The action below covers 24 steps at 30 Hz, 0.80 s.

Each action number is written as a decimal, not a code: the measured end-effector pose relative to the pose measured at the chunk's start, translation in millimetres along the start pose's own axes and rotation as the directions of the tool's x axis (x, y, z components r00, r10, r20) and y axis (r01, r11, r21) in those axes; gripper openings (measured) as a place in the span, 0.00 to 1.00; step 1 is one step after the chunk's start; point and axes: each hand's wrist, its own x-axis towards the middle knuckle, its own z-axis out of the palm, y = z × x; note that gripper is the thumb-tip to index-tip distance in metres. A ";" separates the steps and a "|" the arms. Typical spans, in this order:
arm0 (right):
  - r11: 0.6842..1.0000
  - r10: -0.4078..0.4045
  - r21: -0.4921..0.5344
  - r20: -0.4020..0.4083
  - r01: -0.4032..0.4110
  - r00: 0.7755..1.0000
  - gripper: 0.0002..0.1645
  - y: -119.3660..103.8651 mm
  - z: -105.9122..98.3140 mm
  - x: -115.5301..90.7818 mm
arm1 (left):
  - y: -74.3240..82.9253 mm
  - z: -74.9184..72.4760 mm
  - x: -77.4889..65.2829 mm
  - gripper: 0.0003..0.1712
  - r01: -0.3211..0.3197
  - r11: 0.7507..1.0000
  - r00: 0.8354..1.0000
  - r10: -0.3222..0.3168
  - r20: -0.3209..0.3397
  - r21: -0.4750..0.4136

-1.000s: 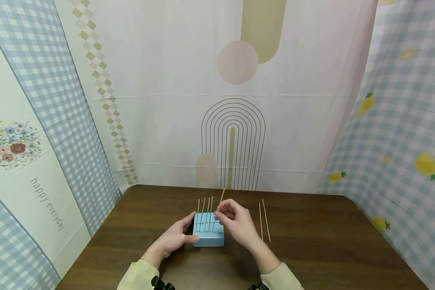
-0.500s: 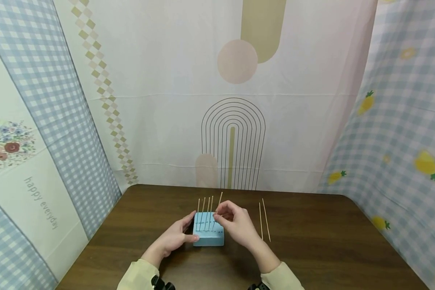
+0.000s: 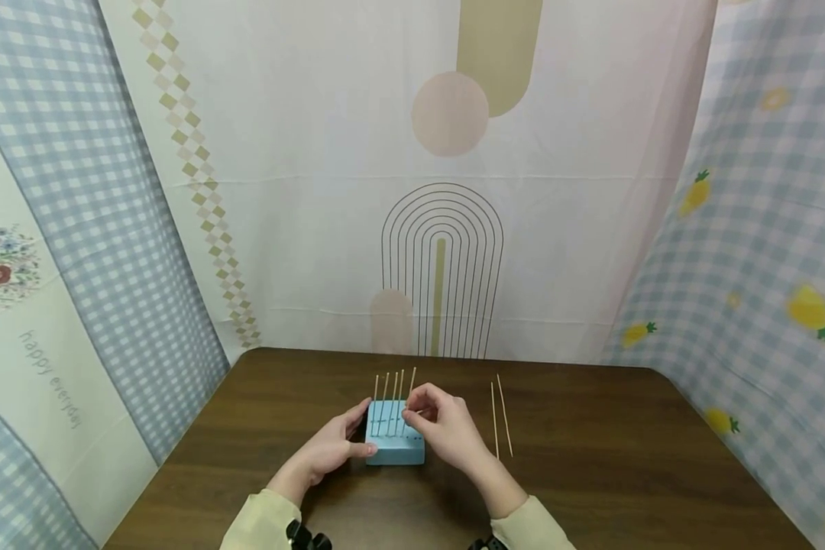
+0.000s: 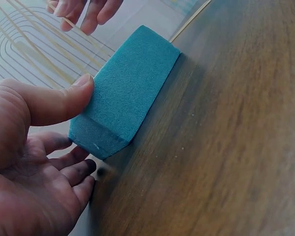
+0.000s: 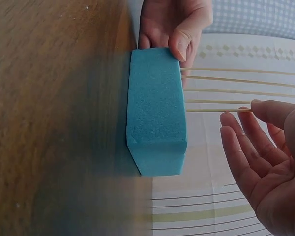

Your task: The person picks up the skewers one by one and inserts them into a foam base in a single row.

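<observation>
Pale cloth (image 3: 302, 252) with printed arches hangs before you, and blue checked cloths (image 3: 749, 252) close both sides. Under them spreads the brown wooden surface (image 3: 605, 458). Near its middle sits the blue block (image 3: 395, 456), with small holes in its top. Four thin sticks (image 5: 236, 92) stand in this block, just beside your work on its left. Two loose sticks (image 3: 505, 416) lie on the surface to the right, apart from the block. Your left grip (image 3: 326, 449) holds the left side of the block, thumb at the front, fingers towards the back. Your right grip (image 3: 447, 428) is closed to a pinch upon one more stick (image 5: 211, 110), almost parallel to the standing ones. Its lower end reaches the block's top; whether it is inside a hole, you cannot tell. On the left cloth you can read "happy everyday" (image 3: 58, 396) in grey letters.
</observation>
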 end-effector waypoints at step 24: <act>1.000 0.010 -0.017 0.036 -0.010 0.999 0.05 3.8 6.7 -0.3 | -2.0 -1.4 0.8 0.56 0.009 1.000 1.000 -0.009 -0.002 0.007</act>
